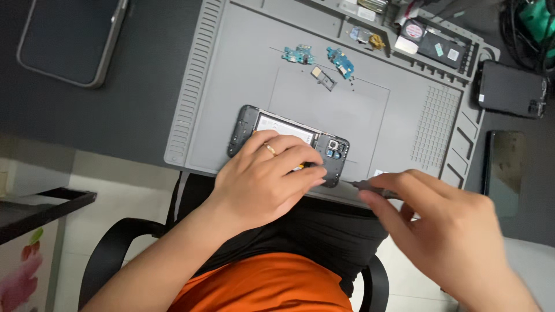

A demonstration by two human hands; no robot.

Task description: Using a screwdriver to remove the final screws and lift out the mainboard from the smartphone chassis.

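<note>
Resting across an opened smartphone (pixel 245 124), the left hand (pixel 263 179) lies palm-down with a ring (pixel 270 149) on one finger; fingers are spread moderately and pressed on the phone's lower half — steadying it flat, not gripping around it. Phone lies back-cover-off on the near part of a grey silicone work mat (pixel 231 46), close to the mat's front edge, camera cluster toward the right end, white battery label partly showing above the fingers.

Right hand (pixel 445 231) is motion-blurred; fingers are narrowed around a thin dark tool (pixel 370 186), its tip pointing left and ending just beside the phone's right end. Contact with the phone — cannot tell.

Farther back on the mat: two small blue-green circuit boards (pixel 299 55) side by side, a small metal tray piece (pixel 324 78) near them. Three other phones lie off the mat — one (pixel 72 37) at upper left, two (pixel 509 89) at right. An orange garment (pixel 260 286) shows at the bottom.
</note>
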